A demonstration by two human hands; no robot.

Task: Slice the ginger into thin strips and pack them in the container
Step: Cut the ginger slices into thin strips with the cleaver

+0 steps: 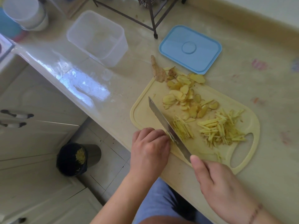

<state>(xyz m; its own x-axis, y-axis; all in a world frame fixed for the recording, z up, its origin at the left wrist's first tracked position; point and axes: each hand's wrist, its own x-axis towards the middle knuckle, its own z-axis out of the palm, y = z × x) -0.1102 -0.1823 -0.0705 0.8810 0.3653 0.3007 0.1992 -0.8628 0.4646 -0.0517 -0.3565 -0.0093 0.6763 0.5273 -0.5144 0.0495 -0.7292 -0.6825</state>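
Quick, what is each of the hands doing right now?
Left hand: fingers curled, pressing down on ginger slices beside the blade.
Right hand: gripping the knife.

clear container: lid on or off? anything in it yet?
Off and empty. The clear container stands open on the counter; its blue lid lies flat apart from it. No ginger inside.

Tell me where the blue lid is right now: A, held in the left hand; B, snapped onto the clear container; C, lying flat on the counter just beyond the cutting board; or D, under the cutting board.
C: the blue lid lies flat on the counter past the far end of the cutting board, while the clear container sits open and apart from it.
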